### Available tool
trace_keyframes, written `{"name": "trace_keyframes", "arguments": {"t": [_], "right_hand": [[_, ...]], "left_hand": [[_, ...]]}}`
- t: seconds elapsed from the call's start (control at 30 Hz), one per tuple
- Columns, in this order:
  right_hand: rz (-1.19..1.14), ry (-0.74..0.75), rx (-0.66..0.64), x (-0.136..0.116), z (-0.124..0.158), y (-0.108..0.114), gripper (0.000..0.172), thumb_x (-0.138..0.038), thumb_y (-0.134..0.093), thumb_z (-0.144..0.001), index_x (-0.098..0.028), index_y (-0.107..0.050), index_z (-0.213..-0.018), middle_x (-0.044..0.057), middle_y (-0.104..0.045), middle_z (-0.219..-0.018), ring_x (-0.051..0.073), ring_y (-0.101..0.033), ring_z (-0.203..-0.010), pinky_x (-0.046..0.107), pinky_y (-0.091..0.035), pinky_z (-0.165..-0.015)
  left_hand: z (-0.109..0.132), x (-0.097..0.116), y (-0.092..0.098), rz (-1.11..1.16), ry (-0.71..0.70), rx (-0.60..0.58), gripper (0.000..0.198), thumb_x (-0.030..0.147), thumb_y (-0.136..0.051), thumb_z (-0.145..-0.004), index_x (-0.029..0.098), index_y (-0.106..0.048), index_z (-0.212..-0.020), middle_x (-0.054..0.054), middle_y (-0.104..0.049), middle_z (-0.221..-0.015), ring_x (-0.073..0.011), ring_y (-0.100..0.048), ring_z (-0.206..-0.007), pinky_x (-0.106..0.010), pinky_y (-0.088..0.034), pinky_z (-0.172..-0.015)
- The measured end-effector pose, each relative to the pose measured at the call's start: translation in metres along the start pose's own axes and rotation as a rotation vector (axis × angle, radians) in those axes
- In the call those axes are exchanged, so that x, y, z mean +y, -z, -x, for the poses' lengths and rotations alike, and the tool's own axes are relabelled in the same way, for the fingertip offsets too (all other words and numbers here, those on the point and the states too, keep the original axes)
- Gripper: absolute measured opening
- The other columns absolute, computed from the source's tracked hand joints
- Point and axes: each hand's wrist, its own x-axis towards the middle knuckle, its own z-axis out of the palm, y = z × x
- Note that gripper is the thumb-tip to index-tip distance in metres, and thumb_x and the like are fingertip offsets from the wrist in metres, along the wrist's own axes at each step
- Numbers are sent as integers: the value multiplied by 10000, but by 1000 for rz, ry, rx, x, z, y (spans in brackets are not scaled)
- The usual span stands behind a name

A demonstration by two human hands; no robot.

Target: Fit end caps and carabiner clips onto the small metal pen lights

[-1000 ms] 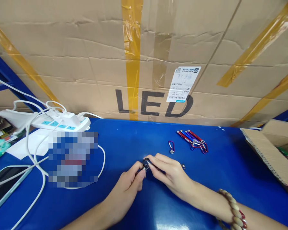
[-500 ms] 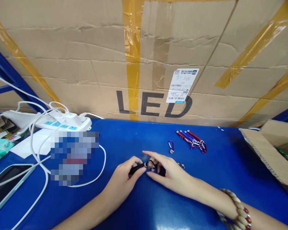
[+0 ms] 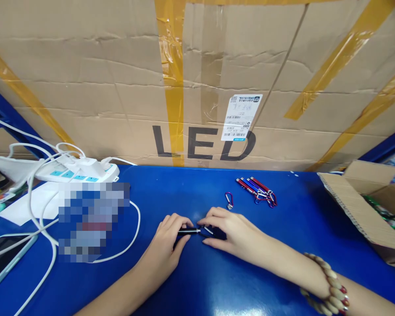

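My left hand (image 3: 169, 241) is closed round a slim black penlight (image 3: 188, 230), thumb on the near side and fingers on the far side. From the penlight's silver end a dark carabiner clip (image 3: 207, 231) reaches to the right. Around that clip my right hand (image 3: 228, 226) is curved, thumb and fingertips apart; its palm hides the clip's far end. Beyond the right hand lies a loose dark red carabiner (image 3: 229, 199) with a small silver end. Farther back, several red and blue penlights (image 3: 255, 188) lie side by side with their carabiners towards me.
A large cardboard box (image 3: 128, 105) marked LED stands along the back of the blue table (image 3: 171, 193). At right is an open carton (image 3: 349, 210) with small items inside. A white power strip (image 3: 82, 171), looping cables and a phone (image 3: 6, 259) occupy the left.
The penlight has turned from slanted to nearly level, and the left hand has shifted slightly left. The right fingers have curled in more around the clip. The whole view has shifted a little.
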Motion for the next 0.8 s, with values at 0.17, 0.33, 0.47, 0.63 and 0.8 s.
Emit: {"name": "trace_keyframes", "arguments": {"t": [0.17,0.33,0.47,0.63,0.8], "right_hand": [[140,-178,-63,9,16,43,405,-322,-732,-709,-232,-601,-1081,29,-581,-1042,175,-624,-792,300,-510,-672],[174,-277,-141,25,32,41,442,-269,-735,-699,-234,-573,-1109,39,-571,-1059,178,-630,-748,302,-509,-615],[13,-225,-50,40,39,20,152,-252,-563,-857,-204,-590,-999,41,-575,-983,141,-610,-722,288,-507,-672],[-102,-136,72,51,43,5,134,-206,-464,-906,-181,-595,-924,65,-591,-947,159,-613,-812,292,-499,-736],[-88,-106,185,53,44,4,132,-213,-478,-895,-174,-603,-907,72,-623,-908,159,-629,-791,280,-511,-719]], "left_hand": [[1,-1,-2,-70,-20,1,158,115,-452,-851,219,-563,-896,-39,-598,-879,-224,-519,-827,-364,-400,-776],[2,4,-2,-104,2,58,121,192,-504,-845,241,-556,-942,-35,-598,-902,-238,-525,-880,-383,-403,-805],[4,12,2,-51,-4,83,127,260,-447,-897,249,-562,-949,-35,-599,-949,-230,-521,-931,-385,-397,-830],[6,10,3,-90,-87,158,288,255,-400,-920,245,-619,-733,-17,-591,-876,-205,-536,-845,-380,-393,-796],[8,1,3,-166,-216,201,137,279,-586,-835,309,-694,-755,-8,-626,-911,-226,-559,-878,-378,-415,-766]]}}
